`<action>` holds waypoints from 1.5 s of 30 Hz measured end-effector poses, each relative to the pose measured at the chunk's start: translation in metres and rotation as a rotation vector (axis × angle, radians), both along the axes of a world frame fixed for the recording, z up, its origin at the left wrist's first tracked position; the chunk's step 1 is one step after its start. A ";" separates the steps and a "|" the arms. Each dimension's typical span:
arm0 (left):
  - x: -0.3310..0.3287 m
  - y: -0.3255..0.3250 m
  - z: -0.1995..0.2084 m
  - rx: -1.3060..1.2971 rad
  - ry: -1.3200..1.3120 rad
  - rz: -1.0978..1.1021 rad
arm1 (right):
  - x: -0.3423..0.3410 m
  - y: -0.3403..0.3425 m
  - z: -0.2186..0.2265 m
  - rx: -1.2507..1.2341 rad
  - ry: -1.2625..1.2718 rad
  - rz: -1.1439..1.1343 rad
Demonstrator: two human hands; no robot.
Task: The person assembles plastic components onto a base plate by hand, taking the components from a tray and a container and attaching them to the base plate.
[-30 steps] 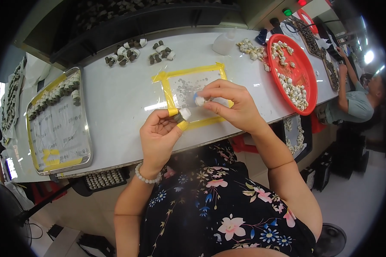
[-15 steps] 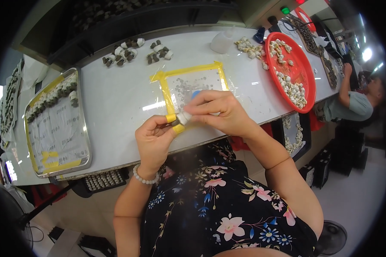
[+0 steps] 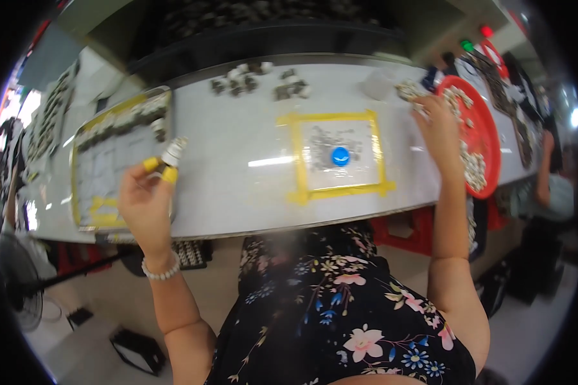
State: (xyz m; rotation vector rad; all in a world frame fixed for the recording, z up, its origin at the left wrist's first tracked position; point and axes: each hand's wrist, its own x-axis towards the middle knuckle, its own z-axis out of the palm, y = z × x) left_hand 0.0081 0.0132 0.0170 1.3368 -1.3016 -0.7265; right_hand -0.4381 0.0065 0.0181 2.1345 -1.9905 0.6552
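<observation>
Hands have split: a half second ago they met over the taped area, now they're at opposite sides. Left hand (image 3: 144, 202) went left to the metal tray (image 3: 119, 176); right hand (image 3: 440, 128) went right to the red tray (image 3: 492, 147).

Left: thumb and fingertips, in yellow covers (image 3: 169, 175), pinched on one white piece (image 3: 173, 153). Piece is tilted, pale mottled end up and away from the palm, overlapping the metal tray's right rim in view. Can't tell if it touches. Right hand is off that piece now.

Right: fingers bent, narrow gap, down at the loose pile of pale pieces (image 3: 406, 90) on the desk (image 3: 237, 141), just left of the red tray. Can't tell whether they grip any; too blurred.

Blue round object (image 3: 340, 156) was partly behind the right hand, now fully visible inside the yellow tape frame (image 3: 338, 117).

Unchanged: two dark-and-white clusters (image 3: 239, 80) at the back of the desk, the row of similar pieces (image 3: 125, 122) across the metal tray's upper part, translucent bottle (image 3: 377, 85) near the pale pile. View has swung; fixed stuff sits further right.
</observation>
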 end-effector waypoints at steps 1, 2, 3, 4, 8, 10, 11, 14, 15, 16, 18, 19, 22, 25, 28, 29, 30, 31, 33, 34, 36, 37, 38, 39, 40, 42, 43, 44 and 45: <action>0.021 -0.006 0.004 -0.006 -0.027 0.043 | -0.005 -0.003 -0.001 0.025 -0.021 -0.052; 0.040 -0.012 0.004 -0.031 -0.156 0.149 | -0.008 -0.003 -0.003 0.054 -0.033 -0.110; 0.055 -0.017 0.004 -0.054 -0.282 0.249 | -0.009 -0.008 -0.007 0.050 -0.048 -0.079; 0.065 -0.021 0.003 -0.055 -0.297 0.274 | -0.012 -0.011 -0.014 0.077 0.039 -0.085; 0.075 -0.047 -0.010 0.022 -0.556 0.236 | -0.005 -0.018 -0.021 0.108 0.127 -0.120; 0.068 -0.056 -0.012 -0.005 -0.666 0.177 | 0.003 -0.014 -0.019 0.110 0.105 -0.123; 0.063 -0.058 -0.012 -0.007 -0.667 0.176 | 0.009 -0.010 -0.015 0.137 -0.023 -0.097; 0.051 -0.064 -0.013 0.075 -0.713 0.114 | 0.024 0.004 -0.007 0.177 -0.214 -0.025; 0.049 -0.064 -0.012 0.072 -0.716 0.106 | 0.030 0.008 -0.006 0.192 -0.280 0.026; 0.046 -0.064 -0.011 0.070 -0.719 0.096 | 0.036 0.012 -0.006 0.193 -0.279 0.020; 0.045 -0.063 -0.008 0.110 -0.761 0.066 | 0.047 0.019 -0.006 0.263 -0.460 0.083; 0.044 -0.063 -0.007 0.150 -0.800 0.038 | 0.050 0.021 -0.007 0.263 -0.457 0.073; 0.044 -0.062 -0.007 0.076 -0.910 0.027 | 0.055 0.026 -0.014 0.281 -0.453 0.090; 0.019 -0.054 0.004 -0.077 -0.987 0.152 | 0.063 0.031 -0.013 0.299 -0.601 0.055; -0.026 -0.054 0.011 -0.029 -0.695 -0.055 | 0.071 0.038 -0.012 0.344 -0.665 0.140; -0.045 -0.055 0.009 -0.045 -0.714 -0.135 | 0.072 0.040 -0.014 0.358 -0.678 0.221; -0.065 -0.057 0.006 -0.062 -0.732 -0.216 | 0.071 0.041 -0.015 0.380 -0.626 0.268; -0.082 -0.063 -0.001 -0.126 -0.689 -0.274 | 0.071 0.041 -0.016 0.379 -0.619 0.257; -0.110 -0.074 -0.011 -0.191 -0.630 -0.343 | 0.072 0.042 -0.016 0.290 -0.541 0.297; -0.124 -0.078 -0.013 -0.228 -0.642 -0.350 | 0.072 0.042 -0.012 0.280 -0.471 0.311; -0.139 -0.087 -0.021 -0.267 -0.637 -0.366 | 0.073 0.041 -0.015 0.288 -0.461 0.306; -0.142 -0.094 -0.028 -0.254 -0.718 -0.382 | 0.072 0.039 -0.016 0.291 -0.462 0.313; -0.144 -0.098 -0.032 -0.242 -0.800 -0.396 | 0.072 0.039 -0.015 0.286 -0.454 0.306; -0.144 -0.099 -0.037 -0.245 -0.785 -0.405 | 0.070 0.040 -0.014 0.289 -0.443 0.294; -0.143 -0.097 -0.034 -0.198 -0.755 -0.424 | 0.068 0.040 -0.016 0.295 -0.439 0.283; -0.138 -0.090 -0.027 -0.111 -0.678 -0.458 | 0.067 0.043 -0.017 0.300 -0.438 0.262; -0.137 -0.083 -0.021 -0.111 -0.677 -0.468 | 0.067 0.044 -0.016 0.296 -0.409 0.249; -0.135 -0.076 -0.016 -0.041 -0.584 -0.488 | 0.066 0.045 -0.016 0.294 -0.382 0.236; -0.133 -0.069 -0.013 0.031 -0.492 -0.506 | 0.065 0.045 -0.014 0.295 -0.386 0.229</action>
